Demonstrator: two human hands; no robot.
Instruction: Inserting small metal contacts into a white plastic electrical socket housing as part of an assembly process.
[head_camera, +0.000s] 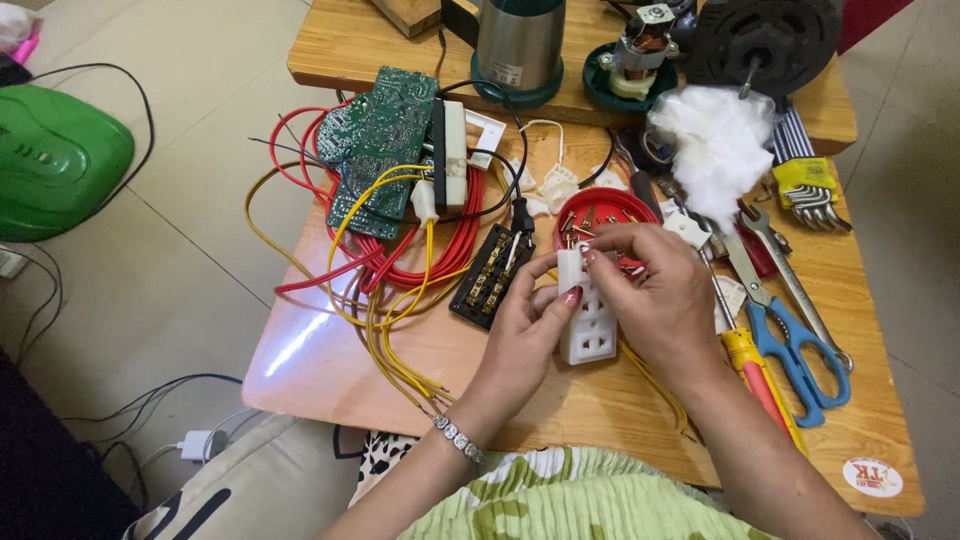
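wooden table (560, 410), ribbed white plastic socket strip (587, 318)

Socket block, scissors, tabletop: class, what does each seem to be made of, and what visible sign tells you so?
Socket block: white plastic, likely moulded; smooth, matt, crisp slots.
Scissors: grey metal blades with a dull shine; blue handles look plastic.
Tabletop: probably wood or wood-look laminate; grain lines, and a glossy glare patch at the left.

**Socket Block Held Over the Surface**

A white socket block (587, 318) is held upright between the left hand (527, 335) and the right hand (662, 300) above the wooden surface (600, 405). A black terminal strip (491, 277) is positioned just beside it. Red and yellow wires (400, 275) are spread leftward beneath a green circuit board (378, 150). Blue-handled scissors (790, 345) are laid to the right.
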